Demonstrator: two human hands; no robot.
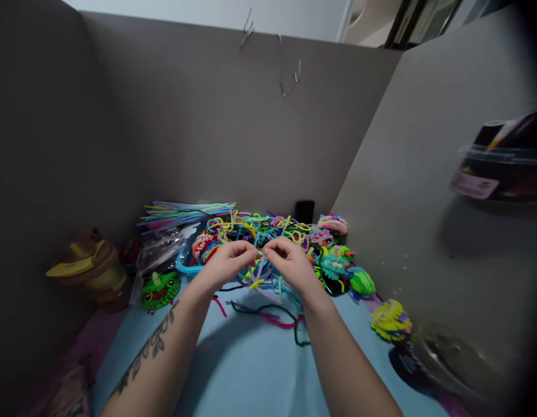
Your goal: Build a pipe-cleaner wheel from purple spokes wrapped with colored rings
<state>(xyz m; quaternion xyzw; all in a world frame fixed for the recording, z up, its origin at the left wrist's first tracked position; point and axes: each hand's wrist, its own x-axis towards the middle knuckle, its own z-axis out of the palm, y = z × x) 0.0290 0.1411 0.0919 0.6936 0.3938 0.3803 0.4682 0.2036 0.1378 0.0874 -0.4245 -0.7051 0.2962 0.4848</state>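
Note:
My left hand (228, 262) and my right hand (289, 262) meet above a blue table top (251, 370), fingers pinched together. Between them they hold a small bundle of coloured pipe cleaners (258, 277), purple, yellow and blue strands hanging down. Behind the hands lies a tangled heap of pipe cleaners (260, 227). Loose dark green and pink strands (272, 315) lie on the table just under my wrists.
Straight pipe cleaners (186, 211) lie at the back left over a plastic bag (160, 249). A green frog figure (160, 288), several woven coils (390, 319) and a dark phone (304, 211) surround the heap. Grey partition walls enclose the desk; a brown-yellow cup (88, 269) stands left.

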